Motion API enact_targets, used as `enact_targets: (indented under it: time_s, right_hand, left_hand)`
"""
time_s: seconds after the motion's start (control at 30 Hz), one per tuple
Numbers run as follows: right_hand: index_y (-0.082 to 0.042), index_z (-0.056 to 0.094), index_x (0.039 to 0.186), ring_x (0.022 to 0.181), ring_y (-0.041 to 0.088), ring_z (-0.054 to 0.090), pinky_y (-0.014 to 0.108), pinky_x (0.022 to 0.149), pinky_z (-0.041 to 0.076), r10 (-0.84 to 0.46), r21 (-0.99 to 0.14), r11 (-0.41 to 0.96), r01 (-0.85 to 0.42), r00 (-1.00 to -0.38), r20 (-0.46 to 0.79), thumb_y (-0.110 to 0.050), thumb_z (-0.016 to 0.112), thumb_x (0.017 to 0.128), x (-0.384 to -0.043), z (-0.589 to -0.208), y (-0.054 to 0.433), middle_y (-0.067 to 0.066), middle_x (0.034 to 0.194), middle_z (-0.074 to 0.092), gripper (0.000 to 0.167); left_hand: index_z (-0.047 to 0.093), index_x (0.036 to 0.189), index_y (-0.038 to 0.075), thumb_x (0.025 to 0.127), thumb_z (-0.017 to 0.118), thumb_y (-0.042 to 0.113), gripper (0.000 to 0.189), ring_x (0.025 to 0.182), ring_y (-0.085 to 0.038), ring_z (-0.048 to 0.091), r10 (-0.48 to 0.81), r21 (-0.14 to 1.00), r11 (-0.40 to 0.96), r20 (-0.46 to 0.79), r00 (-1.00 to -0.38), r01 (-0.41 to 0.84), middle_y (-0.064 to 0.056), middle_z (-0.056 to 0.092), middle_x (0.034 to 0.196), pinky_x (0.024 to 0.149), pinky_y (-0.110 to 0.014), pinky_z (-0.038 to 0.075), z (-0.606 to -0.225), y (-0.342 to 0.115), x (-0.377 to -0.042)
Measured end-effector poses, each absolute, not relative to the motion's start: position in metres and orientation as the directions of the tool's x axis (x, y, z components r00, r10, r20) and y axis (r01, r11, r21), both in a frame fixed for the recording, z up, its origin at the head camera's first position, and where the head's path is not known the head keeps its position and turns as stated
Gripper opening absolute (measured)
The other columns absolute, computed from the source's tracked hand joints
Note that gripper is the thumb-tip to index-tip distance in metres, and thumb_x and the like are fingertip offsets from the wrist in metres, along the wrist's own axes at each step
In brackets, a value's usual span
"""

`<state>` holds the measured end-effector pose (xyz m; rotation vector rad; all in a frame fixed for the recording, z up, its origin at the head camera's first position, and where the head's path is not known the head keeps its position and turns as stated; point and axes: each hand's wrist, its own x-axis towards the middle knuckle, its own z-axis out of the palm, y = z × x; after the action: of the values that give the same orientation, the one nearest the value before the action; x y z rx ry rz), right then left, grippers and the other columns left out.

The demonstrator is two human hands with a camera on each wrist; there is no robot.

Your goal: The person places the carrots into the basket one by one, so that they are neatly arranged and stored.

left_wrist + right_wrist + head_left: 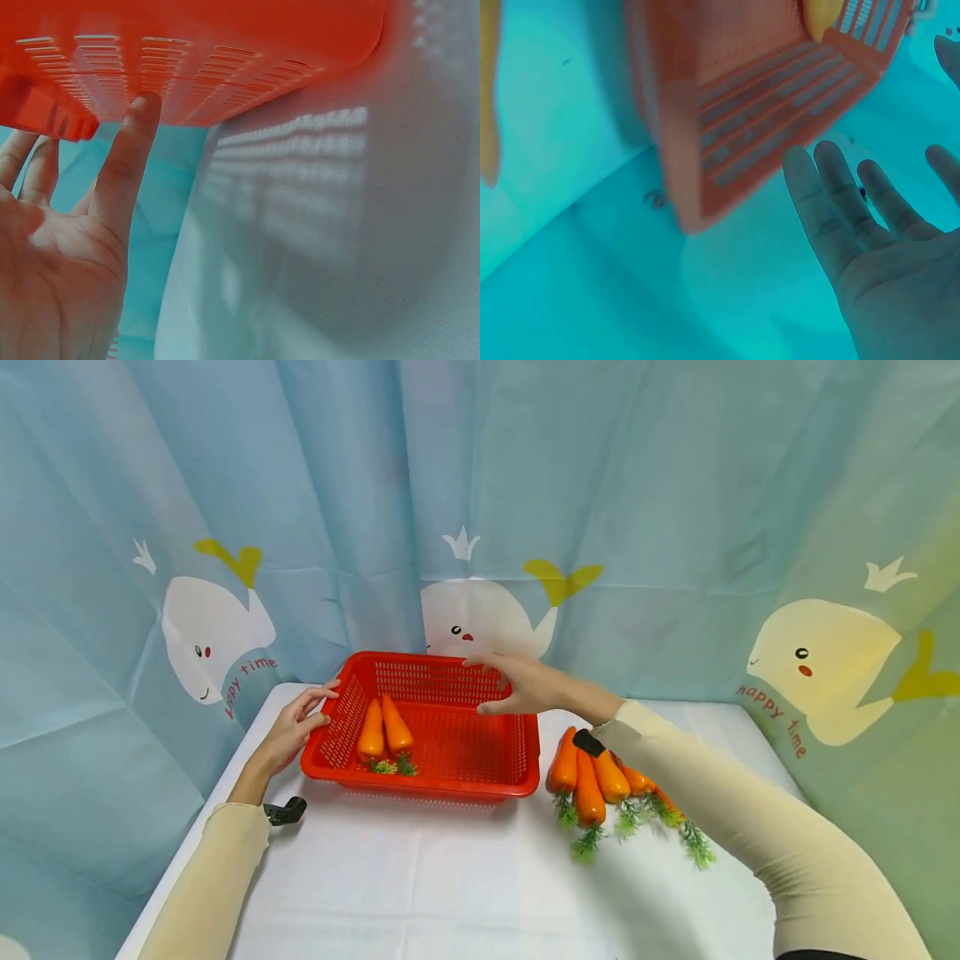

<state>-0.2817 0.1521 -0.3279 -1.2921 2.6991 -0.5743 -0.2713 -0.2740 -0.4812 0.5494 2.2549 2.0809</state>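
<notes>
A red plastic basket (427,783) with slotted walls stands on the white table. Inside, toward its left end, two orange carrots (371,735) with green tops lie side by side. My left hand (285,735) is at the basket's left side; in the left wrist view its thumb (127,165) is extended against the slotted wall. Over the basket's right rear part hovers my right hand (525,685), fingers spread and holding nothing. The right wrist view shows its fingers (840,187) apart, near the basket's wall.
Several more carrots (589,793) with green leafy tops lie right of the basket, partly hidden under my right forearm. A blue curtain (360,510) with printed whales hangs behind the table. White tablecloth (352,877) shows in front of the basket.
</notes>
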Motion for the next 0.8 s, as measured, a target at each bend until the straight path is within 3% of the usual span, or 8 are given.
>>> enact_targets:
  time_s: [0.17, 0.43, 0.8]
  right_hand:
    - [-0.009, 0.05, 0.148, 0.106, 0.027, 0.062, 0.043, 0.085, 0.057, -0.749, -0.375, 0.563, -0.736, -0.646, 0.144, -0.026, 0.081, 0.089, -0.275, -0.321, 0.187, 0.013, 0.135, 0.06, 0.069]
    - [-0.011, 0.046, 0.152, 0.1, 0.031, 0.066, 0.046, 0.085, 0.059, -0.652, -0.407, 0.652, -0.639, -0.747, 0.128, -0.026, 0.08, 0.091, -0.257, -0.31, 0.246, 0.019, 0.138, 0.056, 0.072]
    - [-0.011, 0.043, 0.154, 0.1, 0.032, 0.067, 0.041, 0.076, 0.061, -0.54, -0.391, 0.742, -0.545, -0.831, 0.135, -0.025, 0.079, 0.092, -0.225, -0.301, 0.322, 0.022, 0.136, 0.057, 0.073]
  left_hand:
    - [0.048, 0.134, -0.005, 0.101, 0.048, -0.004, 0.033, 0.147, -0.031, 0.032, 0.264, 0.972, 0.049, 0.211, -0.941, 0.232, -0.011, 0.03, 0.167, 0.086, -0.026, 0.058, -0.481, -0.273, -0.272]
    - [0.05, 0.134, -0.003, 0.101, 0.049, -0.003, 0.033, 0.15, -0.033, 0.027, 0.256, 0.967, 0.072, 0.22, -0.941, 0.246, -0.01, 0.033, 0.165, 0.089, -0.024, 0.056, -0.477, -0.275, -0.271]
    - [0.046, 0.135, -0.007, 0.102, 0.048, -0.002, 0.033, 0.15, -0.037, 0.026, 0.267, 0.968, 0.068, 0.218, -0.939, 0.244, -0.015, 0.03, 0.166, 0.09, -0.023, 0.056, -0.478, -0.272, -0.272]
